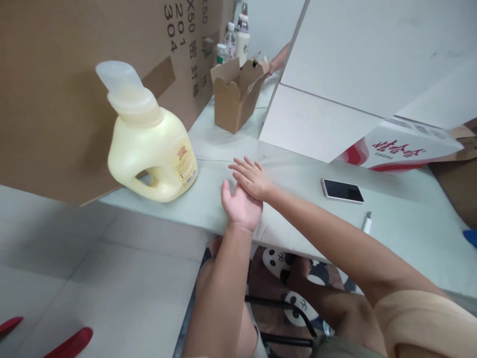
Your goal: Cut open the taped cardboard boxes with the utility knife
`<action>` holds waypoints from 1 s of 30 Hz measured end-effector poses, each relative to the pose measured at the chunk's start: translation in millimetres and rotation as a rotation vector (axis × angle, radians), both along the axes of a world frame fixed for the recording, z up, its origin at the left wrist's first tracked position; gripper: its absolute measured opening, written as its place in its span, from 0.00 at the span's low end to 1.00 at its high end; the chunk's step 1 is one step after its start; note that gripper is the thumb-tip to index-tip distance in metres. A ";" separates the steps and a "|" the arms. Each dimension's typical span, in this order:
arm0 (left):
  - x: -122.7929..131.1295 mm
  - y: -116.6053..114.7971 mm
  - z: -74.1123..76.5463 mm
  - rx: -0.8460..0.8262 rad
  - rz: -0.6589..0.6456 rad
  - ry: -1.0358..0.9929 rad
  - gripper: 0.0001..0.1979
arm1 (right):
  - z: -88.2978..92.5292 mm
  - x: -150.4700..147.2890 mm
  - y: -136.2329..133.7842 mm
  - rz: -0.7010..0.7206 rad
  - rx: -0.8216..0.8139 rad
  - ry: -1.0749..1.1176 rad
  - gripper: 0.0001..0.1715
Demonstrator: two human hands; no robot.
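Note:
My left hand (pixel 238 206) lies palm up on the edge of the pale table (pixel 208 199), fingers partly hidden under my right hand (pixel 251 176). The right hand rests flat across the left one, its fingers stretched out and pointing left. Neither hand holds anything. A pale yellow detergent jug (pixel 152 149) with a translucent cap stands tilted a short way to the left of both hands, apart from them.
A large cardboard sheet (pixel 67 89) leans behind the jug. A brown takeaway box (pixel 234 94) and several bottles (pixel 238 40) stand at the back. A phone (pixel 342 191) and a small white pen-like item (pixel 367 223) lie to the right. White boards (pixel 354 74) and a red-printed carton (pixel 398 146) stand at right.

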State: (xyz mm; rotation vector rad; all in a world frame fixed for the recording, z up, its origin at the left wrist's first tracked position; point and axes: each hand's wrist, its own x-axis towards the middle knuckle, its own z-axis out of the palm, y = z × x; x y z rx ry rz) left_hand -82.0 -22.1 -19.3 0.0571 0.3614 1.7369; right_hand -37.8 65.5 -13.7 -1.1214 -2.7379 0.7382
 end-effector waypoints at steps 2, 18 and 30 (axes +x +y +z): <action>1.8 -0.4 0.9 0.009 -0.001 -0.005 0.34 | -0.1 3.5 -0.9 0.014 0.003 -0.002 0.32; -9.4 17.4 4.6 -0.111 0.196 0.163 0.22 | 56.8 -96.0 100.1 -0.063 0.218 0.035 0.28; -26.1 13.2 -12.3 -0.347 0.757 0.742 0.15 | 37.0 160.5 -38.2 -0.421 0.202 0.614 0.05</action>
